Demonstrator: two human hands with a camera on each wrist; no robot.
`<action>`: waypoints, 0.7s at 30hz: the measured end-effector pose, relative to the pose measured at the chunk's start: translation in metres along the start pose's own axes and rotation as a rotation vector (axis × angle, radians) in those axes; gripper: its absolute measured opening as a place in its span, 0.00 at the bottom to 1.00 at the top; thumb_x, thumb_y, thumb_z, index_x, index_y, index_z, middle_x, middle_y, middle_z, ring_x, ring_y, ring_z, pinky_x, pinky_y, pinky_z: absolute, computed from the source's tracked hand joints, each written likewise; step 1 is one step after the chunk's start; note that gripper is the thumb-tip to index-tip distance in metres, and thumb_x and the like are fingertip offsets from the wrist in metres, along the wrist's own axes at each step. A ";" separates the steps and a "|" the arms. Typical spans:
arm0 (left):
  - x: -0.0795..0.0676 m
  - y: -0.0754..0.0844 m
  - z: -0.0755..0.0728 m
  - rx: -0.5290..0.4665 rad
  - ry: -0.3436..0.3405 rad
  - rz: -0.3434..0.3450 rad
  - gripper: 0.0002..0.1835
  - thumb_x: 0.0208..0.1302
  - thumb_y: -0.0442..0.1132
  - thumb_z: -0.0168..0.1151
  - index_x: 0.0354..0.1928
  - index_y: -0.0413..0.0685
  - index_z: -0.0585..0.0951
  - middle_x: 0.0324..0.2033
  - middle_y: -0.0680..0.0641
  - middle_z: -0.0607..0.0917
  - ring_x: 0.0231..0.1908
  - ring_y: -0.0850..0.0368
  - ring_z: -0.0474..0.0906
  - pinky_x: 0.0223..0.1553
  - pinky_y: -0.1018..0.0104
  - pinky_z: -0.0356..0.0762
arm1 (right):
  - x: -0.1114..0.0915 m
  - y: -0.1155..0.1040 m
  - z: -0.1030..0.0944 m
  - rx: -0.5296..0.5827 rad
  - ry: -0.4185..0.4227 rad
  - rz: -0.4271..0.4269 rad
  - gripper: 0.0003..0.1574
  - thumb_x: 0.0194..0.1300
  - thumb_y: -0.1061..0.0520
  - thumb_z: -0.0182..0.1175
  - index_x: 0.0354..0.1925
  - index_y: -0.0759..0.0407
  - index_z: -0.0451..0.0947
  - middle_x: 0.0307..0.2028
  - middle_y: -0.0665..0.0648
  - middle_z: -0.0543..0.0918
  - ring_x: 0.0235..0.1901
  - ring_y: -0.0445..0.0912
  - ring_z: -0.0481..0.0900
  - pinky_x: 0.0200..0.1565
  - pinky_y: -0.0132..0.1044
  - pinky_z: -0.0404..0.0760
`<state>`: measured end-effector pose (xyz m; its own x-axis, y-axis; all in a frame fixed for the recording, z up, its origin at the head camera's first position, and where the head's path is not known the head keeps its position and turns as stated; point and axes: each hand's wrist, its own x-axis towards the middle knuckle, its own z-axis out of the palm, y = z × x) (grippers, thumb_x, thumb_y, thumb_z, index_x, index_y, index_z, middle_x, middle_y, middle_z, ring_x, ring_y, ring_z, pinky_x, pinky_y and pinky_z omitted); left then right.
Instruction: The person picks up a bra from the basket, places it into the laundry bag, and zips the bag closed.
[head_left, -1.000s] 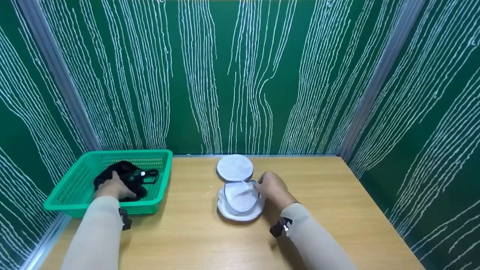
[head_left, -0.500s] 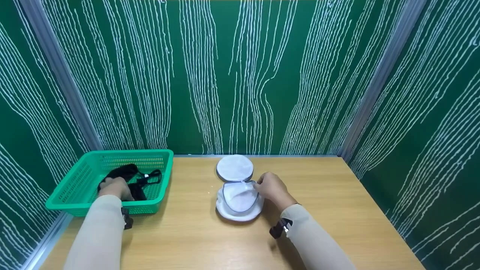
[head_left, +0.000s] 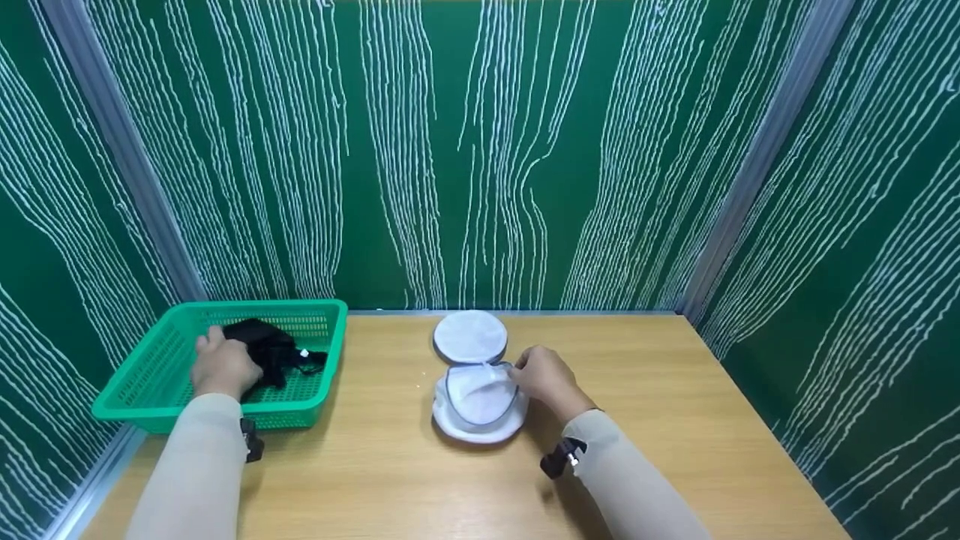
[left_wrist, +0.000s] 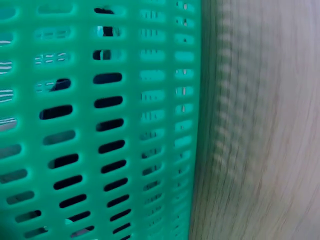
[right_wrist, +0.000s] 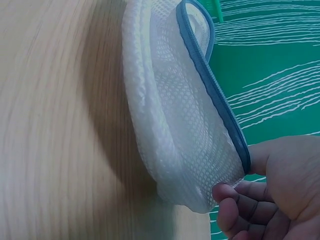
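Note:
In the head view my left hand [head_left: 223, 366] is inside the green basket, holding the left part of a black bra [head_left: 262, 346]. The bra is bunched up, a white tag and thin straps trailing to its right; the hand's back hides the fingertips. Through the basket's slots the left wrist view shows only dark patches. My right hand [head_left: 546, 376] pinches the zippered rim of a white mesh laundry bag [head_left: 480, 397] between thumb and fingers. The bag stands unzipped, its round lid [head_left: 470, 336] folded back toward the wall. A grey-blue zipper [right_wrist: 212, 82] edges its mouth in the right wrist view.
The basket [head_left: 334, 360] stands at the table's left, near the back. Green panels [head_left: 517, 150] with white wavy lines enclose the wooden table [head_left: 390, 480] at the back and both sides, joined by grey metal posts [head_left: 739, 172].
The left hand has shifted its hold on the bra, first reaching down, then up to its left end. The bra has bunched up and moved slightly right. The right hand stays on the bag.

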<state>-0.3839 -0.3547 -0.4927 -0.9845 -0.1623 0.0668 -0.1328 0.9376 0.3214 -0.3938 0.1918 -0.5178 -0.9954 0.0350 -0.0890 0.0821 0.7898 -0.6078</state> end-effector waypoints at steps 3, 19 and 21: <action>0.001 0.000 0.000 -0.035 0.065 0.021 0.28 0.75 0.39 0.68 0.68 0.23 0.81 0.78 0.20 0.58 0.76 0.20 0.55 0.62 0.21 0.78 | 0.000 0.000 0.000 0.001 0.003 -0.007 0.14 0.80 0.49 0.71 0.42 0.59 0.90 0.38 0.57 0.89 0.37 0.50 0.85 0.35 0.37 0.82; 0.002 0.011 -0.010 -0.235 -0.007 -0.053 0.36 0.81 0.27 0.52 0.85 0.23 0.57 0.80 0.17 0.64 0.80 0.17 0.62 0.81 0.25 0.66 | -0.001 0.001 -0.004 -0.047 0.056 -0.088 0.11 0.77 0.53 0.70 0.40 0.59 0.91 0.39 0.57 0.92 0.37 0.50 0.85 0.41 0.43 0.86; 0.001 0.011 -0.012 -0.250 -0.040 -0.064 0.39 0.80 0.25 0.52 0.87 0.23 0.51 0.82 0.15 0.58 0.82 0.16 0.56 0.82 0.25 0.63 | -0.001 0.001 -0.004 -0.042 0.055 -0.083 0.11 0.77 0.54 0.70 0.40 0.59 0.91 0.40 0.57 0.92 0.37 0.50 0.86 0.41 0.43 0.87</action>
<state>-0.3853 -0.3482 -0.4781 -0.9794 -0.2020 0.0025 -0.1677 0.8198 0.5475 -0.3934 0.1950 -0.5148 -1.0000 0.0012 0.0046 -0.0017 0.8163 -0.5776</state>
